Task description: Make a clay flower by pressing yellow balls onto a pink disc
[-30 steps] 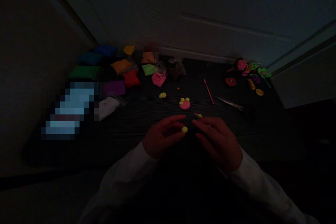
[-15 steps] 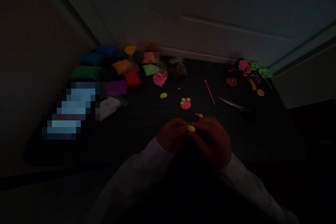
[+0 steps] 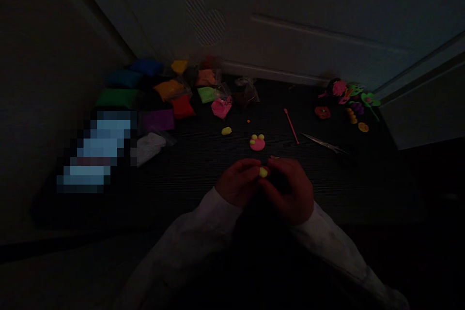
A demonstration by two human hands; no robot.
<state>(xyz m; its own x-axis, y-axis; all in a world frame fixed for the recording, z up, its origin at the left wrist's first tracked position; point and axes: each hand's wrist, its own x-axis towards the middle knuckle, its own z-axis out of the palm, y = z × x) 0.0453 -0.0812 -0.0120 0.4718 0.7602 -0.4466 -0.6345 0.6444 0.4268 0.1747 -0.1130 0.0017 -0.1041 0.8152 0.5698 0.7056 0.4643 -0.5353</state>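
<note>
In dim light, a small piece of yellow modelling clay (image 3: 263,173) sits at the fingertips of both hands. My left hand (image 3: 238,183) pinches it from the left. From the right, my right hand (image 3: 292,191) has its thumb and curled fingers on the clay. Just beyond the hands lies a flat pink clay disc (image 3: 257,144), with yellow balls along its upper and left edge. Another yellow clay lump (image 3: 226,131) rests to its left, and a tiny orange ball (image 3: 248,121) lies farther back. A small pinkish piece (image 3: 275,157) is mostly covered by my right hand.
Packets of coloured clay (image 3: 170,89) fill the back left. A phone with a lit, pixelated screen (image 3: 100,147) is at the left, beside a white clay packet (image 3: 150,149). Rightward lie a pink tool (image 3: 291,126), scissors (image 3: 323,143) and finished clay figures (image 3: 339,88).
Both hands have turned slightly around the yellow clay, and less of it shows. My right hand moved a little left and now covers most of the small pink-and-yellow piece behind it.
</note>
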